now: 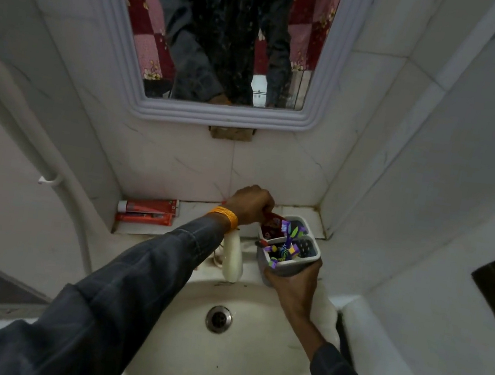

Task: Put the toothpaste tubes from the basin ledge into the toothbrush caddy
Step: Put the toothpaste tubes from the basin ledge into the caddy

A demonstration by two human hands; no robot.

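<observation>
My right hand point(293, 281) grips the grey toothbrush caddy point(309, 261) from below, holding it above the basin's back right edge. Several purple and green toothbrushes point(283, 249) stand in its front compartment. My left hand point(248, 205) is closed on a red toothpaste tube point(272, 226), whose lower end sits inside the caddy's rear compartment. Two more red toothpaste tubes point(147, 211) lie side by side on the basin ledge point(192, 211) at the left, against the wall.
A white tap point(233, 257) sticks out over the white basin point(216, 357) under my left wrist. The drain point(219, 318) is in the basin's middle. A framed mirror point(228, 41) hangs above. Tiled walls close in on both sides.
</observation>
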